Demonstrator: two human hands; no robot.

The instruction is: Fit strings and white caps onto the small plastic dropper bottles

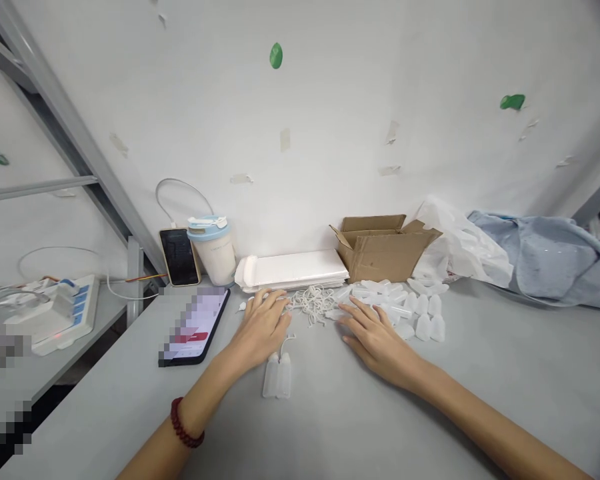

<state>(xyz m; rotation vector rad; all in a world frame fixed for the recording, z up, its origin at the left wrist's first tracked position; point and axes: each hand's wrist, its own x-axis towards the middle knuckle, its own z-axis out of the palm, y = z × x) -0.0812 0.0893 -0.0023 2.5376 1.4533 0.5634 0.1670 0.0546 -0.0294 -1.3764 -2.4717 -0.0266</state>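
My left hand (264,328) is palm down on the grey table, fingers stretched out, at the left edge of a tangle of thin white cords (314,304). Some small white bits show beside its fingers; what lies under the palm is hidden. Just below this hand lies a translucent plastic piece (277,379) of two joined tubes, with a short cord at its top. Over on the right, my right hand (375,339) has its fingers apart, with fingertips at the near left edge of a heap of similar translucent plastic pieces (422,305). Neither hand appears to grip anything.
Behind the cords sits a stack of flat white boxes (295,268), with an open cardboard box (385,257) beside it. Leftward are a lidded cup (214,253), an upright phone (180,257), a flat phone (197,330) and a power strip (70,320). A plastic bag (460,243) and blue cloth (555,257) lie right.
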